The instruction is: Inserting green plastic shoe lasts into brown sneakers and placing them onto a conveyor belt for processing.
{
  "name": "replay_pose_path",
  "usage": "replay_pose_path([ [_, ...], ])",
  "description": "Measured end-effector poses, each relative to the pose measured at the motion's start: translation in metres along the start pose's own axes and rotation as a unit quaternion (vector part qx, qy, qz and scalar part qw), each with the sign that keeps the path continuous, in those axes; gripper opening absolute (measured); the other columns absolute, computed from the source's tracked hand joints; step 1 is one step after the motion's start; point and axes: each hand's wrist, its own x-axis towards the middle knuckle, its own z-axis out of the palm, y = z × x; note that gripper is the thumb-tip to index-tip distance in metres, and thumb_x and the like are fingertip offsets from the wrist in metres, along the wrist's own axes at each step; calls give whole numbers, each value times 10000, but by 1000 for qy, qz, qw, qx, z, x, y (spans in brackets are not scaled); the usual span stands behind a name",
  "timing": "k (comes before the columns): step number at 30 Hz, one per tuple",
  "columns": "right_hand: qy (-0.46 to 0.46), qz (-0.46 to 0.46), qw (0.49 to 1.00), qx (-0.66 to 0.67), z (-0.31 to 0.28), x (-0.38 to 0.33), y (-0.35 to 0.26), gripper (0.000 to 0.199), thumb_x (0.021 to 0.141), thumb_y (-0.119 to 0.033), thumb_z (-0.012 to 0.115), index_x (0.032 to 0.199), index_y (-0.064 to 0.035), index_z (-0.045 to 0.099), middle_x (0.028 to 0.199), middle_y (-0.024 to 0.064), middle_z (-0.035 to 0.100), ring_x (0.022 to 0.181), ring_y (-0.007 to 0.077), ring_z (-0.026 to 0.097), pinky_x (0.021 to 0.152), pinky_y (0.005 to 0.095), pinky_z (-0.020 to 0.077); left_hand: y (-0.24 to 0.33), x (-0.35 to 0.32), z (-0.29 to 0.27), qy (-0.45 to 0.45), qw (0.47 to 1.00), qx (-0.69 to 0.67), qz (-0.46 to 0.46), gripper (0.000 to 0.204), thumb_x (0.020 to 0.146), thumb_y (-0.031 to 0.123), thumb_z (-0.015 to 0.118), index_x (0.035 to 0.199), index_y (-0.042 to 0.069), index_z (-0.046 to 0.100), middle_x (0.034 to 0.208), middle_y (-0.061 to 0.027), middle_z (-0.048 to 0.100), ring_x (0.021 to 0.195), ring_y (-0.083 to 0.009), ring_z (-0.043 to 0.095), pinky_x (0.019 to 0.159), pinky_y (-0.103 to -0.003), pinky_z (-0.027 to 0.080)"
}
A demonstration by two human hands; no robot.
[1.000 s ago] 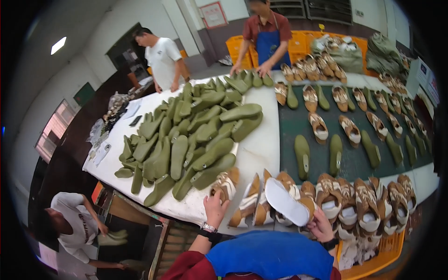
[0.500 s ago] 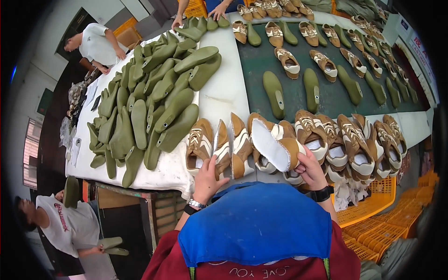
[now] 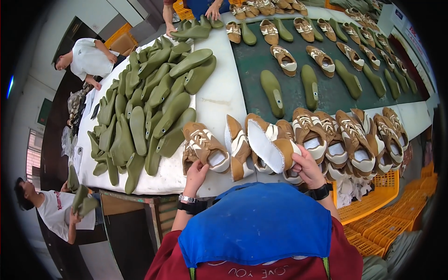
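My right hand (image 3: 308, 167) is closed on the heel of a tan shoe upper (image 3: 282, 151). This upper is tipped so that its white sole-side lining shows. My left hand (image 3: 196, 176) pinches the heel end of a brown shoe upper (image 3: 188, 157) at the left end of the row. A second laced upper (image 3: 205, 142) lies over that one, its opening turned toward me, and hides much of it. Between my hands a tan upper with white stripes (image 3: 239, 149) rests on its side. More laced uppers (image 3: 353, 140) stand in a row to the right.
Green shoe lasts (image 3: 137, 126) form a big heap at the left. Lasts and shoes stand in rows on a green board (image 3: 298, 100). A yellow crate (image 3: 373, 198) sits below the table at right. Another person's hands (image 3: 213, 10) touch lasts at the far edge. Two other people are at left.
My left hand has moved slightly left and closed on an upper. The upper beside it has turned from its side to lie over its neighbour. My right hand keeps its upper almost in place.
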Motion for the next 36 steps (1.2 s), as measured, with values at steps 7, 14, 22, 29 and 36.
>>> replay_pose_path([
  [7,7,13,1000,-19,-4,0,3,291,851,-155,599,1108,-68,494,788,-67,496,525,-15,337,452,130,284,74,-31,40,163,861,219,430,517,708,160,685,1169,23,495,1154,-176,502,1089,-349,466,920,-415,383],
  [14,-12,18,997,-79,-5,4,5,339,844,-159,605,1139,-48,479,775,-44,512,542,2,378,473,141,323,82,-19,73,105,799,432,406,674,678,421,704,1259,181,463,1246,-141,430,1181,-321,396,956,-455,318],
  [22,26,14,990,-141,8,0,9,227,827,-122,615,1032,-63,537,760,-35,532,542,19,429,467,158,352,61,-10,63,149,850,323,389,420,732,412,656,1009,122,535,831,-85,585,801,-277,575,737,-401,416],
  [29,33,9,978,-207,18,-14,18,257,802,-107,642,1035,-37,558,727,-19,569,510,34,482,465,154,385,69,-10,76,178,879,357,261,500,679,487,614,891,48,505,767,-153,619,703,-317,616,679,-436,472],
  [36,64,0,971,-231,41,-15,27,257,802,-120,646,1026,-28,561,743,-23,573,544,29,479,502,160,385,96,6,72,117,879,382,260,381,670,402,582,671,26,640,633,-162,625,611,-307,633,544,-394,503],
])
